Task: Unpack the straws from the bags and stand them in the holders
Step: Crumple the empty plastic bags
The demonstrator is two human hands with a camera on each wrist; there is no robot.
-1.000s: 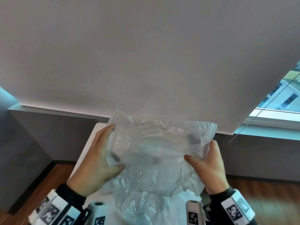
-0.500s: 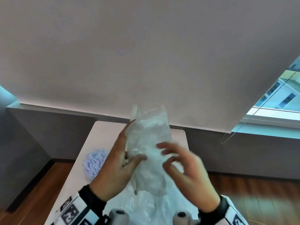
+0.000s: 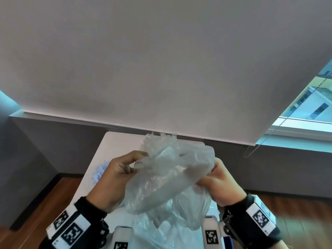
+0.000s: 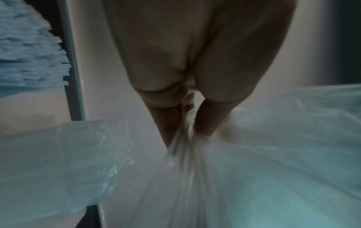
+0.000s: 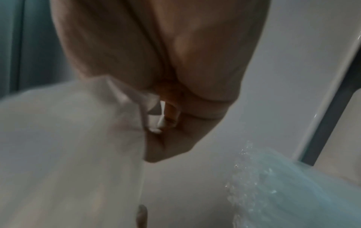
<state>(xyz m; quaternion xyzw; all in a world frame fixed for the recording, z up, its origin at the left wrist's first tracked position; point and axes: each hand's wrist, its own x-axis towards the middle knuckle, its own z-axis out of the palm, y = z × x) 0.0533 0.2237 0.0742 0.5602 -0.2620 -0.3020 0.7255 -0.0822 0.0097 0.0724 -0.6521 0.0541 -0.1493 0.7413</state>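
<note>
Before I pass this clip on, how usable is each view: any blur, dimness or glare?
Head view: mostly sharp, wide-angle bend in the blind's edge, motion smear at the lower right past the right hand. Left wrist view: dim, bluish and soft; the left hand pinches the clear plastic bag, small glints on crinkled film. Right wrist view: dim and blurred, the fingers soft-edged.

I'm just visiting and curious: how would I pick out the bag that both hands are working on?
Find the white table below the grey roller blind. Above it, the left hand and right hand pinch a crumpled clear plastic bag held in the air. Other clear plastic lies lower, below it, ungripped.
</note>
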